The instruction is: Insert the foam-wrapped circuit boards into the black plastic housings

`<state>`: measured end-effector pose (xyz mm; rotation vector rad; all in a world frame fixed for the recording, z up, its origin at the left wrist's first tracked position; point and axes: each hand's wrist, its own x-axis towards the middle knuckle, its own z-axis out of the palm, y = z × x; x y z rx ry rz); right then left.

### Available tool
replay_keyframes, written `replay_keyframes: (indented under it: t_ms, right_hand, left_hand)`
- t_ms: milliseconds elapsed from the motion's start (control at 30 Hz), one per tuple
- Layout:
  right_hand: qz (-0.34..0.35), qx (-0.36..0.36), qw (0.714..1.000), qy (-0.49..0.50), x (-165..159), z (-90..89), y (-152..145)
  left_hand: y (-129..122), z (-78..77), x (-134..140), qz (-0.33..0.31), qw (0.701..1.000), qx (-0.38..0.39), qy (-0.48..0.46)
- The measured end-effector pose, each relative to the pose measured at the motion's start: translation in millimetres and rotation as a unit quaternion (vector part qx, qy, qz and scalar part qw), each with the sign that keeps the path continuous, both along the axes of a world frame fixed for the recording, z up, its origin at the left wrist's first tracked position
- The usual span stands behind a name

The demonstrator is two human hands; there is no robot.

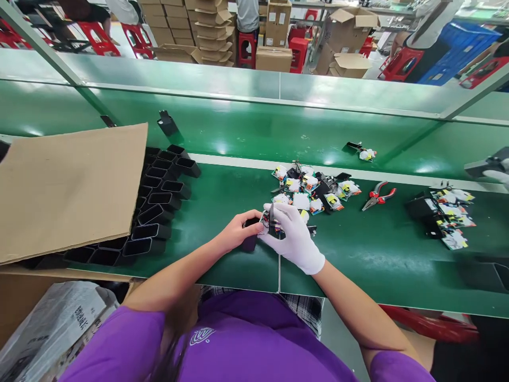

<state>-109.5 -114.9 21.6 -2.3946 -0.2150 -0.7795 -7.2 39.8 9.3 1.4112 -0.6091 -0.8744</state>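
My bare left hand [238, 231] grips a small black plastic housing [250, 241] on the green bench. My right hand [292, 233], in a white glove, holds a small circuit board [270, 223] with coloured parts against the housing's open end. Both hands meet near the front middle of the bench. Just behind them lies a pile of similar circuit boards [310, 188].
Rows of empty black housings [159, 201] lie at the left, partly under a cardboard sheet [67, 185]. Red-handled pliers [377, 196] lie to the right, with another pile of boards [449, 217] beyond. One lone housing [167, 123] stands on the conveyor [254, 127]. Another person's gloved hand [497, 175] is at the right edge.
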Motion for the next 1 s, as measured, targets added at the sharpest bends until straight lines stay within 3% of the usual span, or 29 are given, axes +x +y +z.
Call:
replay_keyframes:
  t_ms: [133,233,300,400,467,567,867,1000]
  right_hand:
    - [0.038,0.049,0.998,0.027,-1.4,1.0,-3.3]
    - [0.006,0.191,0.979,0.072,-0.7,1.7,-5.0]
    - [0.001,0.354,0.926,0.133,0.7,3.4,-6.6]
    - [0.05,0.574,0.797,0.181,3.8,7.9,-9.1]
    - [0.08,0.654,0.732,0.174,5.5,11.2,-9.8]
    - [0.104,0.713,0.673,0.165,5.8,14.9,-9.1]
    - [0.101,0.766,0.623,0.122,2.6,16.5,-12.2]
    - [0.099,0.753,0.636,0.133,1.2,16.3,-11.9]
  left_hand:
    - [0.1,-2.7,0.0,-0.047,0.999,0.001,0.017]
    - [2.9,-1.4,-0.5,-0.071,0.997,-0.013,-0.023]
    - [5.8,0.9,-0.1,-0.061,0.993,-0.007,-0.103]
    - [9.2,2.8,3.4,-0.011,0.963,0.025,-0.266]
    - [10.0,1.6,7.7,0.006,0.939,0.037,-0.341]
    - [10.7,-2.1,14.8,-0.016,0.924,0.061,-0.377]
    - [17.8,-1.2,26.1,-0.005,0.921,0.189,-0.342]
    - [14.7,4.1,22.4,0.033,0.928,0.167,-0.33]
